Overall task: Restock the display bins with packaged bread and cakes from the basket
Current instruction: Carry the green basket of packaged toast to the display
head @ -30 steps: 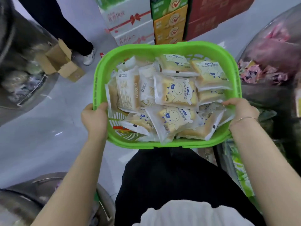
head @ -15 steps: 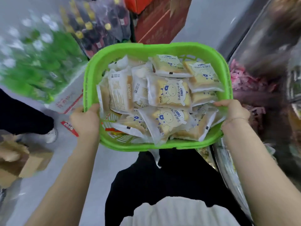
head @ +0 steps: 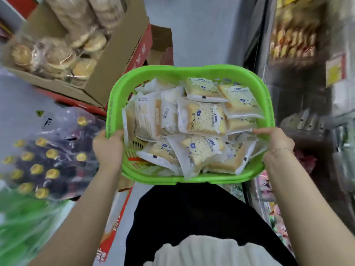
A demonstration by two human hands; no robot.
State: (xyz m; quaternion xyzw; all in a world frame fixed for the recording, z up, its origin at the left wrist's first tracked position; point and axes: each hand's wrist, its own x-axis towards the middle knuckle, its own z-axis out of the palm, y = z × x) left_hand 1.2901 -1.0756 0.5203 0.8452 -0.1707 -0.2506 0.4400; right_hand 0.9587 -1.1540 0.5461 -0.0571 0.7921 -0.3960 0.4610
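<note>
Held out in front of the tummy, level, so nothing slides out. Left hand [head: 108,148] curled tight over the left rim of the green basket [head: 189,72]; right hand [head: 274,141] curled over the right rim, one each side to share the weight. Inside, piled up and full: toast packs [head: 201,119] with a little cow on them. Further off, a cardboard box of round cakes [head: 57,52] on the left, blurry shelves [head: 299,45] on the right. No bin filled yet.
</note>
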